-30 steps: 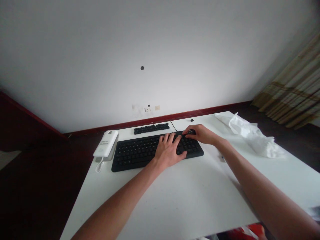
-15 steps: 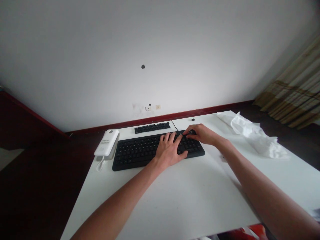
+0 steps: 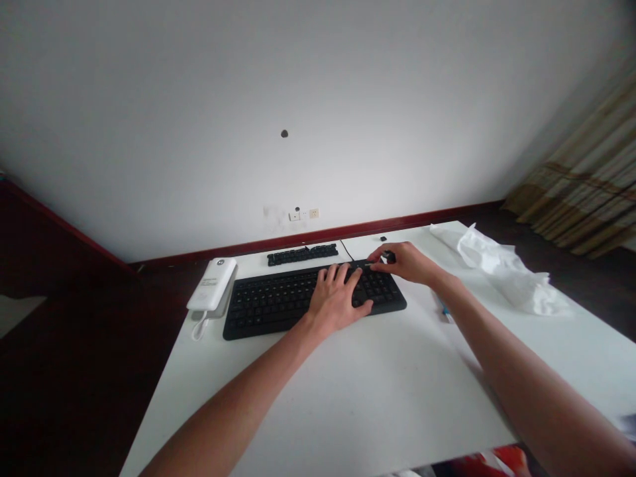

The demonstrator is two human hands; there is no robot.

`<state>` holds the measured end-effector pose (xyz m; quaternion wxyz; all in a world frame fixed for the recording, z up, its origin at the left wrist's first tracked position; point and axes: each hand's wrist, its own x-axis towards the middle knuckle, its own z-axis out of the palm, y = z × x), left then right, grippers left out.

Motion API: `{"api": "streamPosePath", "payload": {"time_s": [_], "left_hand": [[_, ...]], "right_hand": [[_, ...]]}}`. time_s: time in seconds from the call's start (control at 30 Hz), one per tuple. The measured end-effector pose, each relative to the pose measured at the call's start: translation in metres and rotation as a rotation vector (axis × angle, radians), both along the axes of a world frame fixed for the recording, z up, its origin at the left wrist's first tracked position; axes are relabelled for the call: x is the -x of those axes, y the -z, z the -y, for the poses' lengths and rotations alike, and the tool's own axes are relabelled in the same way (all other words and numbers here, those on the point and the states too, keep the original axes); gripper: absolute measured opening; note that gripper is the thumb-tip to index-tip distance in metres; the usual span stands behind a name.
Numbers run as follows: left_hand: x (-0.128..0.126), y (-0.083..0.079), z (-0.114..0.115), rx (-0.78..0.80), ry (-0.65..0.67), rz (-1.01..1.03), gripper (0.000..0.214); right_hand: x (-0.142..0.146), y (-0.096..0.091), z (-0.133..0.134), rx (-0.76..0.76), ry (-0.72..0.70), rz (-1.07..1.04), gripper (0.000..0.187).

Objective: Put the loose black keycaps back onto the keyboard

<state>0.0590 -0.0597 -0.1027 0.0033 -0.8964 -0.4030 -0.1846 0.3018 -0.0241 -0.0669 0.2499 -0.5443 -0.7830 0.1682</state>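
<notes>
Rising off the top right corner of the keyboard since the earlier frame, the right hand (image 3: 405, 263) is pinching a small black piece (image 3: 389, 256) between thumb and fingertips. The left hand (image 3: 338, 301) is resting spread, fingers apart, on the keys of the black keyboard (image 3: 278, 308), which is lying near the back edge of a white table (image 3: 348, 411). A black strip of keys (image 3: 302, 254) is lying just behind it, a white corded device (image 3: 213, 283) is sitting just left, and crumpled white tissue (image 3: 507, 275) is lying off to the right.
</notes>
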Motion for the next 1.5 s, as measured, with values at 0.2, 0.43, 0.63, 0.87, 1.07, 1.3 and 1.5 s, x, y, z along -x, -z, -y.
{"api": "streamPosePath", "payload": {"time_s": [0.2, 0.43, 0.63, 0.87, 1.07, 1.3, 1.5], "left_hand": [[0.000, 0.003, 0.000, -0.014, -0.007, 0.003, 0.070], [0.001, 0.004, 0.000, -0.028, -0.004, 0.009, 0.069], [0.001, 0.002, 0.000, -0.024, -0.007, 0.000, 0.070], [0.001, 0.001, 0.000, -0.017, -0.003, -0.010, 0.070], [-0.001, 0.002, -0.001, -0.019, -0.006, -0.007, 0.070], [0.000, 0.003, -0.001, -0.026, -0.003, -0.002, 0.071], [-0.001, 0.005, -0.002, -0.028, -0.008, 0.006, 0.071]], "right_hand": [[0.006, -0.007, 0.004, 0.012, 0.228, -0.394, 0.052], [0.026, -0.010, -0.004, 0.107, 0.125, -1.074, 0.054], [0.039, -0.025, -0.029, 0.135, 0.046, -1.019, 0.052], [0.041, -0.020, -0.044, 0.199, -0.051, -1.112, 0.037], [0.052, -0.009, -0.038, 0.325, -0.050, -1.313, 0.048], [0.064, -0.001, -0.029, 0.330, -0.062, -1.262, 0.052], [0.065, 0.010, -0.031, 0.286, -0.058, -1.195, 0.052]]}}
